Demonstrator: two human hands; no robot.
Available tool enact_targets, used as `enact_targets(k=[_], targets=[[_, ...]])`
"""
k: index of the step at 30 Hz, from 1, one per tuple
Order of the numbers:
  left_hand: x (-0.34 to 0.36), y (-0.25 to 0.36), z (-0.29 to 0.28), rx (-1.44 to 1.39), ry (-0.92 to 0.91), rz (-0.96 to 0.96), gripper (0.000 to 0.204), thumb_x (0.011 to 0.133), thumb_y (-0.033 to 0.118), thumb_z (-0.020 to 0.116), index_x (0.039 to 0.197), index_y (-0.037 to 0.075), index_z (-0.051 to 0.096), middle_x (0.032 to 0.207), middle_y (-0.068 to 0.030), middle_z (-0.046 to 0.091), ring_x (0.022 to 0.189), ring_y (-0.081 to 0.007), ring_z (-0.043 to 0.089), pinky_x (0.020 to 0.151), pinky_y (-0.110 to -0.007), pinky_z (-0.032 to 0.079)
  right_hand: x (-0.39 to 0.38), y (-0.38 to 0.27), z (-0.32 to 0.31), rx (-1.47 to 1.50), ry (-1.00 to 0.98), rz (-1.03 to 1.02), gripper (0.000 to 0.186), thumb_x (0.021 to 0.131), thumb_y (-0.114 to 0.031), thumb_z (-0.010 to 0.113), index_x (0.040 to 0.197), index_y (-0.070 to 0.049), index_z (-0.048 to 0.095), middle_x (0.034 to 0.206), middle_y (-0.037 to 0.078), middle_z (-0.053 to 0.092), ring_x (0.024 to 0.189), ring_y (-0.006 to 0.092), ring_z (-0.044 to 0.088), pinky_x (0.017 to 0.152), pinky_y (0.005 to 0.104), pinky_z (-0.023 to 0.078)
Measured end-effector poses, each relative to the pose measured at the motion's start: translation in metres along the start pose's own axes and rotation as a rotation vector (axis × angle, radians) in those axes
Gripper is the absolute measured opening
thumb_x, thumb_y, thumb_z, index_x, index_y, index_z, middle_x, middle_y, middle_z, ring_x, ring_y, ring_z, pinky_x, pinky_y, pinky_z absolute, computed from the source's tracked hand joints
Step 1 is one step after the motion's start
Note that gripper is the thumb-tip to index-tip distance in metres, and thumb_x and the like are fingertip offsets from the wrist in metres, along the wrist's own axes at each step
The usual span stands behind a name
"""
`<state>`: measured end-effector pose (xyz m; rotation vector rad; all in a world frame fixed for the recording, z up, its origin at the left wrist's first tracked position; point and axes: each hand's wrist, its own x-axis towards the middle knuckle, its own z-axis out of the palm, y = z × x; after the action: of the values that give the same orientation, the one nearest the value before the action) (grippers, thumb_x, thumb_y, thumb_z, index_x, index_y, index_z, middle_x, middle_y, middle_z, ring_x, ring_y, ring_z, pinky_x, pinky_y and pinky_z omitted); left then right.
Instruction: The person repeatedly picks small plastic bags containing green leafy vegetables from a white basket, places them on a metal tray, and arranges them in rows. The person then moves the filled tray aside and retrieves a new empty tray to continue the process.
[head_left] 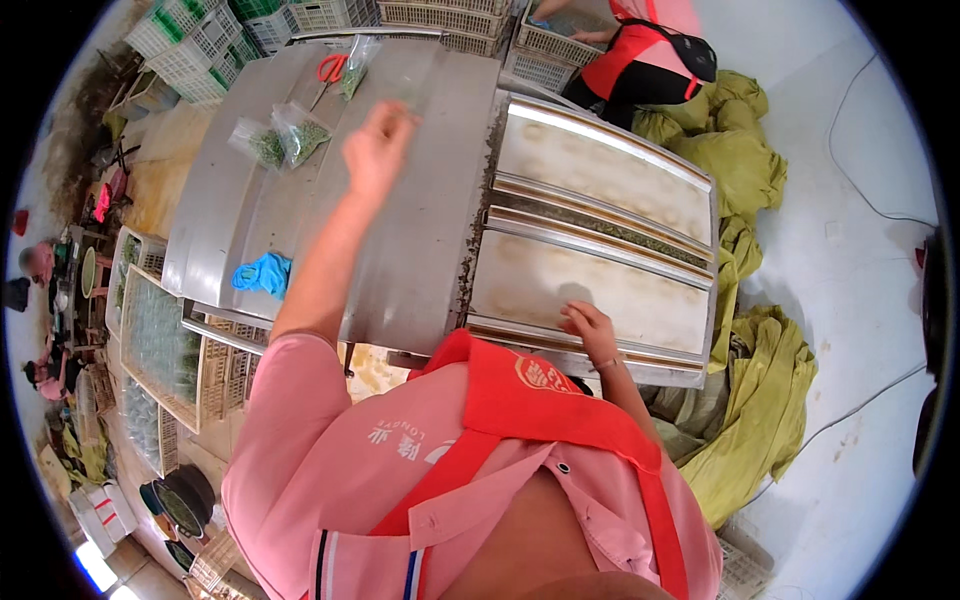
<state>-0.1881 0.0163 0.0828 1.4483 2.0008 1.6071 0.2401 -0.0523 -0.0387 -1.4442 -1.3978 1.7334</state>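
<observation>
My left hand (380, 140), slightly blurred, is raised over the steel work surface (420, 240) near the red-handled scissors (331, 69), its fingers curled; I cannot make out what, if anything, they hold. Two clear bags of green pieces (300, 137) lie left of it, and another small bag (352, 75) lies by the scissors. A blue crumpled item (262, 275) rests near the surface's left front. My right hand (587, 328) is open, fingers loosely bent and apart, just over the near pale panel (640, 300) of the metal-railed unit on the right.
A co-worker in red (630, 75) stands beyond the unit, hands at a crate (550, 35). Stacked crates (190, 55) line the back; trays (155, 320) stand left. Olive sacks (750, 420) are piled along the right. Cables (850, 160) cross the pale surface at right.
</observation>
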Motion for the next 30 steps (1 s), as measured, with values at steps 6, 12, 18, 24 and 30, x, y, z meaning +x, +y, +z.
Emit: enact_targets(k=[6, 12, 18, 24, 30], targets=[[-0.136, 0.037, 0.079, -0.187, -0.588, -0.186, 0.013, 0.087, 0.014, 0.053, 0.097, 0.007, 0.058, 0.075, -0.0025, 0.064, 0.060, -0.0082, 0.057, 0.057, -0.026, 0.048, 0.028, -0.051, 0.029, 0.629, -0.259, 0.316, 0.043, 0.094, -0.039, 0.040, 0.106, -0.001, 0.056, 0.095, 0.012, 0.063, 0.073, 0.0207, 0.061, 0.062, 0.0291, 0.050], [-0.252, 0.018, 0.104, -0.147, -0.892, -0.428, 0.016, 0.085, 0.013, 0.054, 0.097, 0.004, 0.059, 0.077, -0.0043, 0.062, 0.065, -0.0085, 0.058, 0.058, -0.025, 0.047, 0.052, 0.065, -0.009, 0.548, -0.371, 0.535, 0.037, 0.092, -0.039, 0.044, 0.094, -0.004, 0.058, 0.072, 0.006, 0.061, 0.058, 0.0164, 0.053, 0.050, 0.0284, 0.044], [-0.278, 0.022, 0.082, -0.616, -0.476, -0.996, 0.028, 0.083, 0.025, 0.057, 0.089, -0.002, 0.060, 0.082, -0.0078, 0.063, 0.061, -0.0131, 0.060, 0.054, -0.024, 0.045, 0.035, 0.023, 0.014, 0.455, -0.365, 0.629, 0.027, 0.085, -0.036, 0.058, 0.081, -0.009, 0.057, 0.067, 0.001, 0.057, 0.055, 0.0126, 0.054, 0.045, 0.0258, 0.044], [-0.275, -0.007, 0.095, -0.621, -0.592, -1.183, 0.025, 0.082, 0.024, 0.062, 0.085, -0.001, 0.060, 0.077, -0.0095, 0.064, 0.050, -0.0095, 0.053, 0.047, -0.022, 0.044, 0.035, 0.007, 0.020, 0.225, -0.363, 0.576, 0.019, 0.082, -0.028, 0.065, 0.083, -0.011, 0.058, 0.067, 0.000, 0.058, 0.053, 0.0105, 0.053, 0.043, 0.0226, 0.042], [-0.244, 0.011, 0.084, -0.553, -0.732, -1.069, 0.015, 0.080, 0.015, 0.062, 0.086, 0.002, 0.062, 0.072, -0.0030, 0.062, 0.054, -0.0076, 0.054, 0.052, -0.022, 0.047, 0.037, 0.007, 0.000, 0.145, -0.554, 0.380, 0.012, 0.081, -0.022, 0.063, 0.082, -0.011, 0.058, 0.067, -0.001, 0.057, 0.054, 0.0071, 0.051, 0.045, 0.0204, 0.041]])
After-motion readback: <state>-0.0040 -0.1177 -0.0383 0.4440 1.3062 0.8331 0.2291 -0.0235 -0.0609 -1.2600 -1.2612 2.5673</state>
